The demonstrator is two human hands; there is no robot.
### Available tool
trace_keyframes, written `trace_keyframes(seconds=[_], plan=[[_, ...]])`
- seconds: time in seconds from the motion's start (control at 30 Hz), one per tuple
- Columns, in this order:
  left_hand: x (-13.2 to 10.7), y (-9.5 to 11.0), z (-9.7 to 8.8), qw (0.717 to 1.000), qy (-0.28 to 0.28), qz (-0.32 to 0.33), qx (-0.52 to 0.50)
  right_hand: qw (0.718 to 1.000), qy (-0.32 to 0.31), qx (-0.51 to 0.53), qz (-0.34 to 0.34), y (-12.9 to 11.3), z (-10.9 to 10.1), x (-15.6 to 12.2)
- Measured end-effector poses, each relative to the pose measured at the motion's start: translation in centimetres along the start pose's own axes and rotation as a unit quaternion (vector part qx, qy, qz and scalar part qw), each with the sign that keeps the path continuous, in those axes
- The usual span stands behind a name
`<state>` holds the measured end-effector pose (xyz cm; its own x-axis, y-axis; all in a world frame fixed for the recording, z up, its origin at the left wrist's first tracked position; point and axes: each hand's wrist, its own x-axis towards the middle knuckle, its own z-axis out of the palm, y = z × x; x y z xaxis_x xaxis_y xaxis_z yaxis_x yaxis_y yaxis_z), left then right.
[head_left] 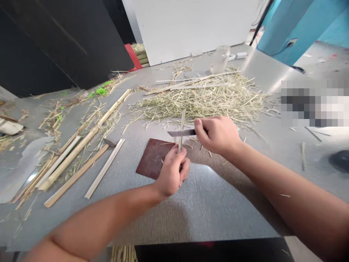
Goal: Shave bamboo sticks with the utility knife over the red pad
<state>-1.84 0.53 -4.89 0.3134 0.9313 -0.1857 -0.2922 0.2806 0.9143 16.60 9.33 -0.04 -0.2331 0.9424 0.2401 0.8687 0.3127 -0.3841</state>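
Note:
My left hand [173,171] is closed round a thin pale bamboo strip [181,125], holding it upright over a dark red-brown board [151,157] on the grey table. My right hand [218,134] grips a knife by its handle; the flat blade [180,133] points left and lies across the strip, touching it just above my left fingers. Both forearms reach in from the bottom of the view.
A big heap of pale shavings [207,100] lies just behind my hands. Long bamboo slats and split sticks [81,145] lie at the left, with a small hammer head [109,142] among them. A clear plastic cup [220,58] stands at the back. A dark object [339,160] sits at the right edge.

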Motion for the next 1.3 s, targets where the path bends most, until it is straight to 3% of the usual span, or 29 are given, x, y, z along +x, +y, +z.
trace_keyframes(seconds=[0.2,0.3,0.73,0.93,1.3], plan=[[0.1,0.0,0.0,1.000,0.021,-0.017,0.001,0.991,-0.125,-0.053,0.011,-0.8,1.1,-0.5],[0.0,0.2,0.2,0.999,0.025,-0.032,0.004,0.988,-0.141,-0.067,0.005,-1.4,1.1,-0.8],[-0.5,0.8,0.4,0.998,0.027,-0.051,0.037,0.992,-0.082,-0.088,-0.036,-0.9,0.9,-0.5],[-0.7,1.5,0.4,0.998,-0.008,-0.062,0.028,0.995,-0.045,-0.082,-0.046,-0.3,0.6,-0.2],[-0.5,1.9,-0.3,0.992,-0.051,-0.114,-0.015,0.994,0.046,-0.089,0.041,4.1,-0.7,2.3]])
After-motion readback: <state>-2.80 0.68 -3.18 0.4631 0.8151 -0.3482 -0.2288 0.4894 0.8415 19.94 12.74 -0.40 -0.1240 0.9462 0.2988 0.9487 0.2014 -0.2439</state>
